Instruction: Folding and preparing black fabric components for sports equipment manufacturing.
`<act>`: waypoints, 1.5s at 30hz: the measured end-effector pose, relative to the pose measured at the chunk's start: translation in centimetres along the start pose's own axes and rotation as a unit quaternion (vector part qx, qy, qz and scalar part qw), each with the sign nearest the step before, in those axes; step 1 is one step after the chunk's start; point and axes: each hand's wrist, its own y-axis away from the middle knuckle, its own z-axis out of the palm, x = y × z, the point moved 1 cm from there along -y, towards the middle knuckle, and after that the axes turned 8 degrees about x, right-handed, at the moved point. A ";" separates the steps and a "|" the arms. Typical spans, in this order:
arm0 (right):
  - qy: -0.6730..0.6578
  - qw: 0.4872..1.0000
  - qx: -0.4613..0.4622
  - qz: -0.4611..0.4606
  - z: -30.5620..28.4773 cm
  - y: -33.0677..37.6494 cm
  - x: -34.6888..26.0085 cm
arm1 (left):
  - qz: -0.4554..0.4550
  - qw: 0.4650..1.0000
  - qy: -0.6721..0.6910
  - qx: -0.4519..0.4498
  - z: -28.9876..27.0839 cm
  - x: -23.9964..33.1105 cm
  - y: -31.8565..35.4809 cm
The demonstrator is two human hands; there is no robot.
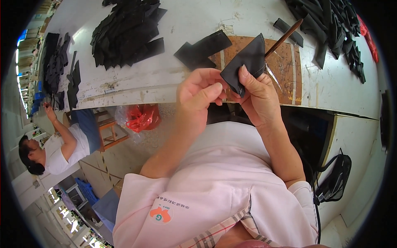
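A folded black fabric piece (248, 56) is raised above the near edge of the table. My right hand (261, 97) grips its lower right part, thumb on top and fingers behind. My left hand (198, 93) is closed at the piece's left corner, its fingertips curled at the edge and partly hidden. A brown pointed wooden stick (284, 38) slants up to the right from behind the fabric; whether my right hand holds it is hidden. Beneath lies a worn brown board (289, 78), with another black fabric piece (202, 49) across its left edge.
Black fabric pieces lie in a large pile (124, 37) at the far left and a heap (326, 25) at the far right. A single dark strip (288, 32) rests near the stick. Left of me are a red plastic bag (142, 118), a wooden stool (109, 132) and a co-worker (68, 146).
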 end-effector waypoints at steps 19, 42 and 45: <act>0.071 0.993 0.064 -0.070 1.1 0.2 0.8 | 0.048 0.992 -0.062 0.100 1.0 -0.2 0.4; 0.539 0.728 0.050 -0.421 1.0 0.9 0.9 | 0.349 0.849 -0.349 0.187 0.9 -2.3 0.2; 0.564 0.694 0.087 -0.440 0.3 0.0 1.4 | 0.217 0.931 -0.212 0.205 0.3 -1.8 -0.6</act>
